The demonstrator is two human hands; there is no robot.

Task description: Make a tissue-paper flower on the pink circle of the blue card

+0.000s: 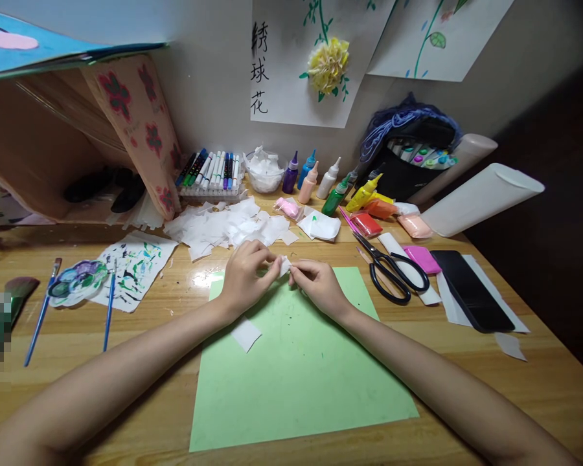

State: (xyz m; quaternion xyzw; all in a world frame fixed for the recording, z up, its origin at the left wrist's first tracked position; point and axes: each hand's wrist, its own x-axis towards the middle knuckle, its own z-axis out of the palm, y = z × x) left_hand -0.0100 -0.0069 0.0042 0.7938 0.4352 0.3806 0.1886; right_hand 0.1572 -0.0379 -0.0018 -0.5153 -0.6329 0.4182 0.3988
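The left hand (245,278) and right hand (320,285) meet above the far part of a green sheet (296,388) on the tabletop (140,401), their fingers pinching a small piece of white paper (285,266) between them. Near the left wrist, a white paper strip (247,334) lies on the sheet's left side. Just beyond the hands spreads a pile of paper scraps (233,223). Scissors (387,266) lie to the right, a phone (471,291) farther right. Two blue brushes (43,320) rest at the left, beside a paint-smeared palette (78,283).
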